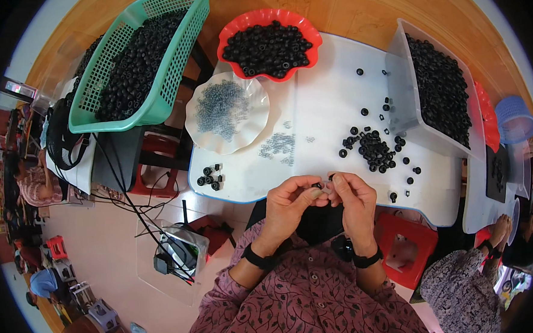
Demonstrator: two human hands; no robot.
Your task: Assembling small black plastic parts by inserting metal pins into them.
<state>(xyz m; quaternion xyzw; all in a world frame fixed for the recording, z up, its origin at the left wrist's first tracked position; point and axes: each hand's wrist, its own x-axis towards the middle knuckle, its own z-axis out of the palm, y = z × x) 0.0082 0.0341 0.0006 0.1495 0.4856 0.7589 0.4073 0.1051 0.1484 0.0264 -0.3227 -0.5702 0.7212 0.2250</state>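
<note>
Close together over the table's front edge, both my hands work at fingertip level. My left hand [290, 210] pinches a small round black plastic part [317, 186] between thumb and fingers. Beside it, my right hand [356, 207] is closed in a pinch, with a bit of something dark at its fingertips, too small to name. Beyond my hands a loose pile of black plastic parts [374, 150] lies on the white table [329, 103]. Small clear rings [277, 145] are scattered left of that pile. Several finished-looking black pieces [210, 178] sit at the table's left corner.
A white scalloped plate [257, 128] holds more clear rings. Behind it stands a red scalloped bowl [316, 38] of black parts. A green basket [155, 106] at left and a clear bin [402, 93] at right are full of black parts. A co-worker's hand [500, 229] shows at far right.
</note>
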